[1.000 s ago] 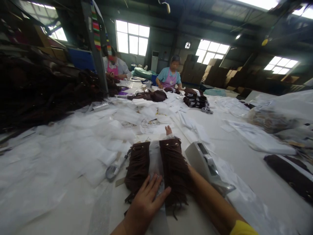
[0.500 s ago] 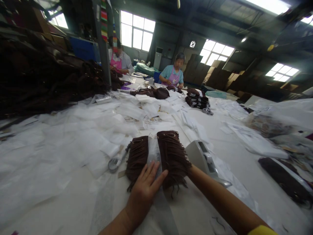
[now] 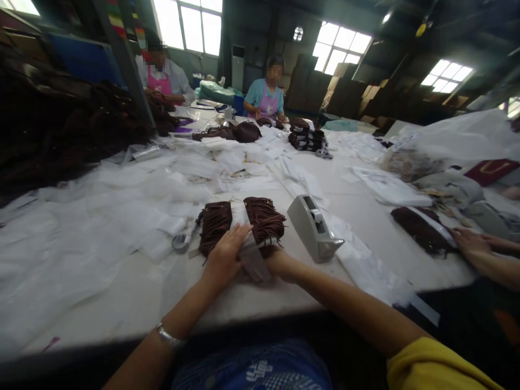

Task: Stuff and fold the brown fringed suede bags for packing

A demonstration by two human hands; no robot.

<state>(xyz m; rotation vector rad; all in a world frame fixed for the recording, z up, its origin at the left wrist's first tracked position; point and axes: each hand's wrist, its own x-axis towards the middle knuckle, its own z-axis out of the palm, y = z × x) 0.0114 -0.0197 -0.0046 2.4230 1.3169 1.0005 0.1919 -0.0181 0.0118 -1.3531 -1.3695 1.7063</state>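
1. Bag (image 3: 266, 212), dark brown, fringed, lying on the white table (image 3: 227, 303) in front of you; one pale strip (image 3: 257, 259) across its middle, running over the near edge.
2. Handling, as judged: soft, fairly light, apt to sag; fringe loose and easily snagged; strip thin, probably slippery. Best taken by the banded middle or supported under the body, not by the fringe.
3. Left hand (image 3: 225, 252), yours: fingers extended and close together, laid over strip and bag, not curled round either.
4. Right hand (image 3: 282, 266), yours: at the bag's near right edge; fingers hidden, so you cannot tell whether they grip.
5. Tape dispenser (image 3: 311, 227), grey, just right of the bag, apart from it.
6. White sheets (image 3: 101, 238), heaped to your left.
7. Second brown bag (image 3: 418, 227), far right, another person's hand (image 3: 471, 246) at its end.
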